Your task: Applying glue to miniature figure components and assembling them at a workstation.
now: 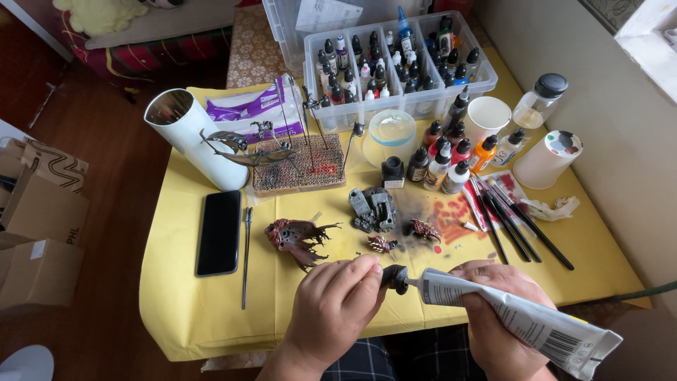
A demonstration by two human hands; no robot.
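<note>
Nearest, both hands meet over the front edge of the yellow-covered desk [183,310]. The right hand [497,321] is closed around a white glue tube [515,317], whose long axis runs from the crimped end at lower right up-left to the nozzle. The left hand [335,307] pinches the tube's black cap [396,279] between thumb and fingertips, so the tube points straight at it.

Just beyond lie small painted model parts [300,236], a grey model base [374,209], a black phone [218,231] and a thin metal tool [247,255]. To the right, black brushes [518,222] rest on a paint-smeared sheet.

Further back stand a cork block [300,166] with wired parts, a white tube [194,137], loose dropper bottles [444,159], and white cups [486,116]. Farthest, a clear compartmented box [395,63] holds many upright dropper bottles.
</note>
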